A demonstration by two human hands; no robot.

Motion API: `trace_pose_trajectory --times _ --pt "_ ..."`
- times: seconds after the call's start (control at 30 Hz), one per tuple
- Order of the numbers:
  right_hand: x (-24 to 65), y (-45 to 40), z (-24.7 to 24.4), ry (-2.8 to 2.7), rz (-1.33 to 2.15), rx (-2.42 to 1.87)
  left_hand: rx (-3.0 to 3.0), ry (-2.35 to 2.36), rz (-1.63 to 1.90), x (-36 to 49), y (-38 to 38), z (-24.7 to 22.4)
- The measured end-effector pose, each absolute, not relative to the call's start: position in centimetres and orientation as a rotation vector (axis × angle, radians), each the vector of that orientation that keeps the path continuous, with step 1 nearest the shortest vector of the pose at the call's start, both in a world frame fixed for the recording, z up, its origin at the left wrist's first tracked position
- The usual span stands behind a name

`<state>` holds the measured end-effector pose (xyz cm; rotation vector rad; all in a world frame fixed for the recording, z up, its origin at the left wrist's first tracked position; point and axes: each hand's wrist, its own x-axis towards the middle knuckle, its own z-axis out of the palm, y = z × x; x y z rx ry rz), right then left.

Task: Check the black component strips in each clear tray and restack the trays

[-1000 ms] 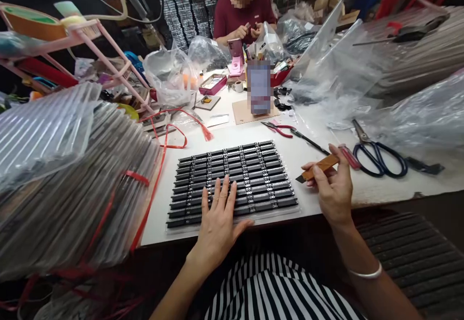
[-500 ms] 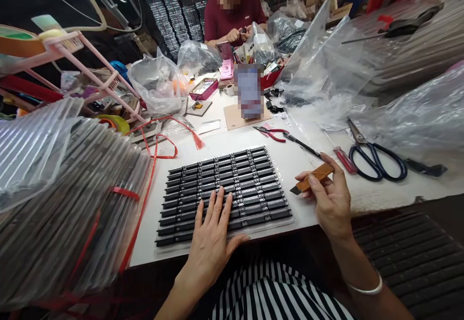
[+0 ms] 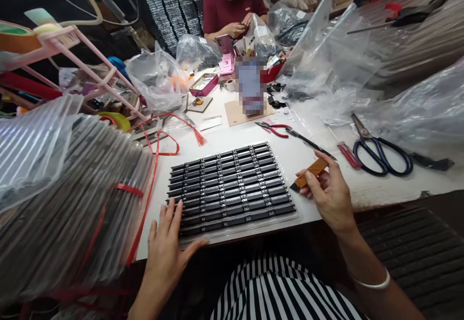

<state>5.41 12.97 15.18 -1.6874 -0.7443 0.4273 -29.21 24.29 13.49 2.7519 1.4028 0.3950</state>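
Observation:
A clear plastic tray filled with rows of black comb-like parts lies on the white table in front of me. My left hand has its fingers apart, with the fingertips over the tray's lower left corner and the thumb along the near edge. To the right of the tray, my right hand holds a brown-wrapped blade between thumb and fingers, its dark tip pointing down and left towards the tray's right edge.
Red-handled pliers, a screwdriver and large scissors lie at the right. Stacked clear trays fill the left. A person sits across the table, among plastic bags.
My left hand has moved left, from the middle of the tray's near rows to its lower left corner. The blade in my right hand has tilted slightly. The view has shifted a little.

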Motion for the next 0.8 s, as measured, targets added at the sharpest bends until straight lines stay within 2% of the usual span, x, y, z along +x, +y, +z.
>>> trace_pose_trajectory --times 0.27,0.5,0.8 --pt "5.1 12.2 15.5 -0.685 0.421 -1.854 2.205 1.545 0.487 -33.5 24.2 12.5" --pt "3.9 13.8 15.2 -0.625 0.521 -1.665 2.213 1.558 0.588 -33.4 24.8 12.0" --pt "3.5 13.8 15.1 -0.674 0.464 -1.687 2.320 1.505 0.576 -33.3 26.4 12.2"
